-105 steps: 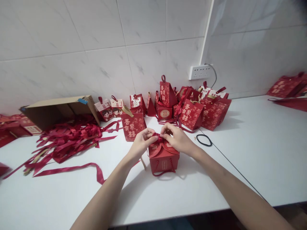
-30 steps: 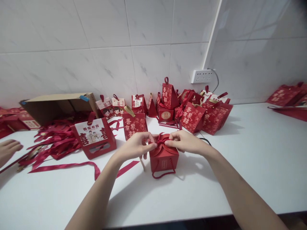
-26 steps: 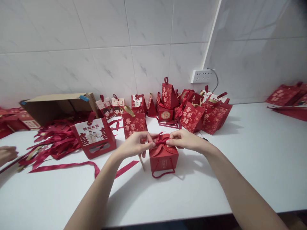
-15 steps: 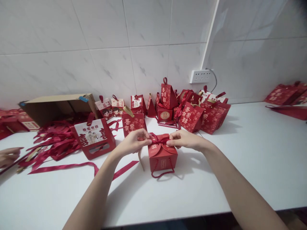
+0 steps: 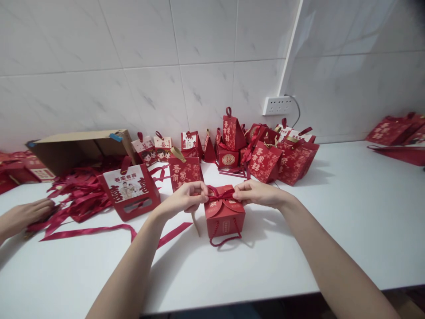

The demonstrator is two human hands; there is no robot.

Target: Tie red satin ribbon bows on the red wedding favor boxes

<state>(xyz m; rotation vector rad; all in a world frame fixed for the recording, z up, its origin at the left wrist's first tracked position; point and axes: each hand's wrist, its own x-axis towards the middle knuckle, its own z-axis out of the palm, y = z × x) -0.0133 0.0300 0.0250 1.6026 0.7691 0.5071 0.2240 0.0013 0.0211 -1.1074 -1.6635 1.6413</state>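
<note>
In front of me a small red gift box (image 5: 225, 220) stands upright on the white table, its scalloped top flaps folded shut. A dark red ribbon (image 5: 220, 195) is tied in a bow across the top. My left hand (image 5: 191, 196) pinches the bow's left loop, and my right hand (image 5: 254, 193) pinches the right one. A twisted red cord handle (image 5: 226, 241) hangs down the box's near side to the table. Just behind my left hand stands a taller red gift box (image 5: 184, 170) with a gold loop.
At left, a red box with a white front (image 5: 128, 188) stands by heaped ribbons (image 5: 83, 197) and an open cardboard box (image 5: 83, 138). Another person's hand (image 5: 29, 215) touches the heap's edge. Several red gift boxes (image 5: 265, 160) line the wall below a power strip (image 5: 277, 106).
My hands have drawn slightly apart, pulling the bow's loops outward. At left, the other person's hand has come further in, onto the ribbons.
</note>
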